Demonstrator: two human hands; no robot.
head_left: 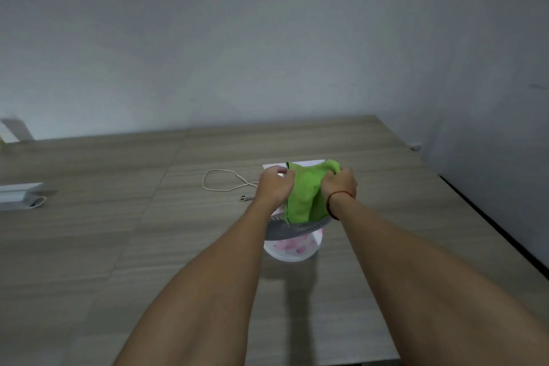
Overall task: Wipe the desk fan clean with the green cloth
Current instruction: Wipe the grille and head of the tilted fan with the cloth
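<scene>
The desk fan (292,242) lies tipped on the wooden table, its grey grille and white rim with pink blades inside facing me. The green cloth (303,196) hangs over the fan, stretched between both hands. My left hand (274,186) grips the cloth's left edge above the fan. My right hand (340,184), a red string at its wrist, clutches the bunched right side. The fan's white base (309,163) shows just beyond the hands; most of its body is hidden by cloth and hands.
The fan's white cord with plug (225,184) loops on the table to the left of my hands. A white box-like object (20,196) lies at the far left. The table's right edge (490,217) runs diagonally next to a grey wall.
</scene>
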